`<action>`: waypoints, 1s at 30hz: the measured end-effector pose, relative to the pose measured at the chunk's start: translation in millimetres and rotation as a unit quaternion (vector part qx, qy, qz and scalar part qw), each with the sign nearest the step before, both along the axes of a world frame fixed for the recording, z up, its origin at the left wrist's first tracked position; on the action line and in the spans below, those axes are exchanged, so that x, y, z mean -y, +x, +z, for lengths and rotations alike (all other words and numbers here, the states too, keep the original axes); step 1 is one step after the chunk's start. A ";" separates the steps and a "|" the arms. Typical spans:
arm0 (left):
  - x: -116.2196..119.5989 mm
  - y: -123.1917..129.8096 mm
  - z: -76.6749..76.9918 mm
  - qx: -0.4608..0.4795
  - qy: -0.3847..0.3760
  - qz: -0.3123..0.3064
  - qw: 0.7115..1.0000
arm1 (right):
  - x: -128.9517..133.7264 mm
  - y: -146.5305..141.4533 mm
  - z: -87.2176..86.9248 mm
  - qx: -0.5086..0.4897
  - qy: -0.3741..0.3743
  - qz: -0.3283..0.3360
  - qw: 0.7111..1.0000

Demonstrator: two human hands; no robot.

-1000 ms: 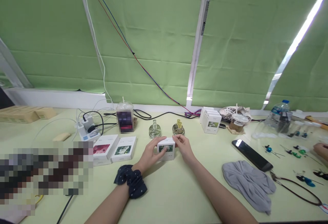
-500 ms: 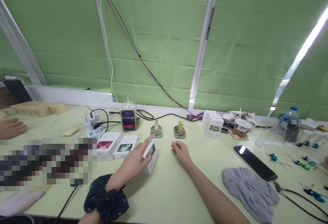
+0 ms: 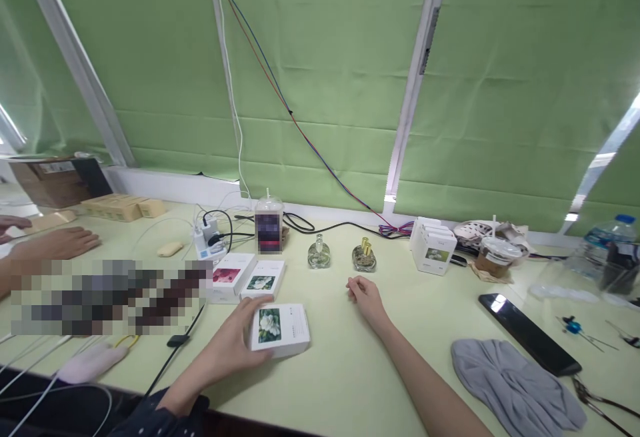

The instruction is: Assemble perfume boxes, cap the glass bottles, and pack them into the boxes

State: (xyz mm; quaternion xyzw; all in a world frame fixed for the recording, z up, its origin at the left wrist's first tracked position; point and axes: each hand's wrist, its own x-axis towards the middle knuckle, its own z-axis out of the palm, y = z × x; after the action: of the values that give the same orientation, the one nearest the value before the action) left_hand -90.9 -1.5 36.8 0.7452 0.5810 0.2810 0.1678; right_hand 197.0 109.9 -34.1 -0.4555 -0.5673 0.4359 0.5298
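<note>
My left hand point(image 3: 240, 337) grips a small white box point(image 3: 293, 334) by its left end, with a white-flower picture facing up, low over or on the pale table. Just behind it lie two similar flat boxes, one with a pink picture point(image 3: 230, 280) and one with a white flower point(image 3: 263, 278). My right hand point(image 3: 367, 296) rests on the table, fingers curled in and nothing visible in them. Beyond the hands stand two glass perfume bottles, one with a silver top point(image 3: 319, 254) and one with a gold top point(image 3: 364, 257).
White boxes point(image 3: 433, 247) stand at the back right, near an iced drink cup point(image 3: 495, 257). On the right lie a black phone point(image 3: 527, 334) and a grey cloth point(image 3: 515, 384). A power strip point(image 3: 207, 240) with cables is on the left. Another person's hand point(image 3: 65, 244) rests farther left.
My left hand has tipped the white box from a tilted, upright pose to lying flat, bringing it left. My right hand stays curled on the table. The camera view has swung left.
</note>
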 end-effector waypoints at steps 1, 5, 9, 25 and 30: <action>0.3 2.9 -2.1 -0.040 0.043 0.016 0.998 | 0.1 -0.1 -0.1 0.000 -0.001 0.002 1.000; -2.4 14.0 -9.6 -0.127 0.170 0.064 0.975 | -0.1 -0.6 -1.0 0.002 -0.001 0.009 1.000; -13.7 19.2 -16.8 -0.140 0.275 0.095 0.947 | -0.3 -0.1 -1.7 0.027 0.013 0.012 0.999; -67.3 17.0 -7.8 -0.233 0.202 0.332 0.891 | 0.6 -1.6 1.5 0.084 0.035 0.004 0.996; -68.3 21.4 -1.9 -0.307 0.184 0.323 0.876 | 2.8 -2.4 4.9 0.094 0.040 0.001 0.995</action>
State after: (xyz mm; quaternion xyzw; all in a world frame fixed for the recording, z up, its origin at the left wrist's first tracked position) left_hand -69.5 66.8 34.9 0.5821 0.7497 0.1784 -0.2596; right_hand 194.6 107.1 -29.1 -0.4725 -0.6315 0.3689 0.4917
